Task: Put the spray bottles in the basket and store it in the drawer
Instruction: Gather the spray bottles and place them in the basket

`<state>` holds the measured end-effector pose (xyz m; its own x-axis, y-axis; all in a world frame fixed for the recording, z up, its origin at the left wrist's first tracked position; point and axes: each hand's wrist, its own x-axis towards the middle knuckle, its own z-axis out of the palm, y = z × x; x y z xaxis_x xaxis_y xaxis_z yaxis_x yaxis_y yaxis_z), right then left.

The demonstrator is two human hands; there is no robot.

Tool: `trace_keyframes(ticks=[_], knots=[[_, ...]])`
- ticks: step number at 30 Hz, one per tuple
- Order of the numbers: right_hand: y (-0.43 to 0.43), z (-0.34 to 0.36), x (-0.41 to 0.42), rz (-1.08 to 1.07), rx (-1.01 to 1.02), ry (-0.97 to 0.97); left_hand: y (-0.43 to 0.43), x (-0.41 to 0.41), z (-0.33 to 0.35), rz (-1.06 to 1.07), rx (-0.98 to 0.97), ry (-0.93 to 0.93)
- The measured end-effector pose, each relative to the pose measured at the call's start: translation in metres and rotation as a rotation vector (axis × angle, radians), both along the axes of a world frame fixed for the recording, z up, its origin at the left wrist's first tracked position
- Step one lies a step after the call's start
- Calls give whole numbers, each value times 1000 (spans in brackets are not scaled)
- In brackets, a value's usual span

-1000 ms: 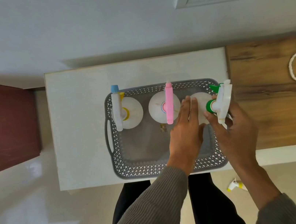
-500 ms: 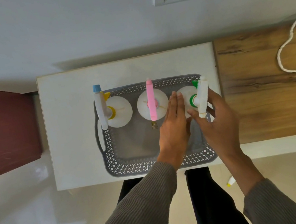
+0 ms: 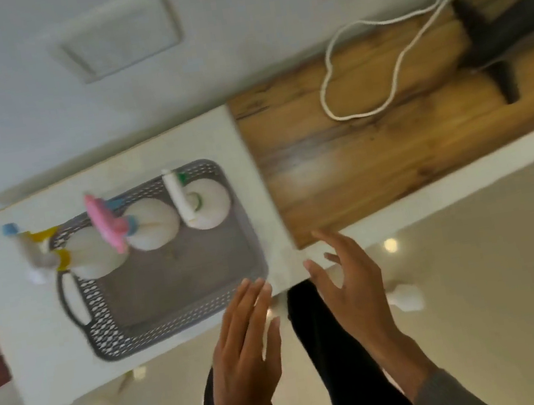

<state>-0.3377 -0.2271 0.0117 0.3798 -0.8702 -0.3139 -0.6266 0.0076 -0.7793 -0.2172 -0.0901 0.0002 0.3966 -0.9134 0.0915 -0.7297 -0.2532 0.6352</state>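
A grey perforated basket [image 3: 177,306] sits on the white cabinet top [image 3: 14,309]. Three white spray bottles stand along its far side: one with a blue and yellow nozzle [image 3: 93,256] at the left, one with a pink trigger [image 3: 153,226] in the middle, one with a white and green trigger [image 3: 207,207] at the right. My left hand [image 3: 245,347] hovers at the basket's near right corner, fingers straight and apart. My right hand [image 3: 351,287] is just right of it, over the cabinet's front edge, fingers spread. Both hands hold nothing. The view is blurred and tilted.
A wooden surface [image 3: 385,122] adjoins the cabinet on the right, with a looped white cord [image 3: 362,84] and a dark object [image 3: 493,33] on it. A small white item [image 3: 406,297] lies on the pale floor below. My dark trouser legs [image 3: 335,365] are beneath the hands.
Both hands have let go of the green-trigger bottle and pulled back toward me, out of the basket. The camera has swung right and tilted, so the basket sits further left.
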Motion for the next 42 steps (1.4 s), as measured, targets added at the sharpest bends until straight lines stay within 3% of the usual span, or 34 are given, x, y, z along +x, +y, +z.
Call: trace_keyframes(ticks=[4,7,11,14,21,29,35,42], knots=[[28,-13,-79,-61,-21,128,-13,-52,-4,-271,-1,69],[55,-35,-134,-28,-20,342,-24,-89,-25,-550,83,-17],[80,-82,-192,220,70,699,-39,-133,-64,-741,327,-192],[93,-126,-227,277,186,837,-39,-164,-114,-813,518,-148],[91,-260,-291,489,266,960,-26,-245,-251,-860,662,-232],[61,-418,-326,724,199,1111,-18,-301,-386,-662,806,-101],[54,-477,-333,807,25,1198,-9,-294,-432,-642,834,-135],[58,-477,-335,877,-79,1243,-12,-288,-418,-614,816,-64]])
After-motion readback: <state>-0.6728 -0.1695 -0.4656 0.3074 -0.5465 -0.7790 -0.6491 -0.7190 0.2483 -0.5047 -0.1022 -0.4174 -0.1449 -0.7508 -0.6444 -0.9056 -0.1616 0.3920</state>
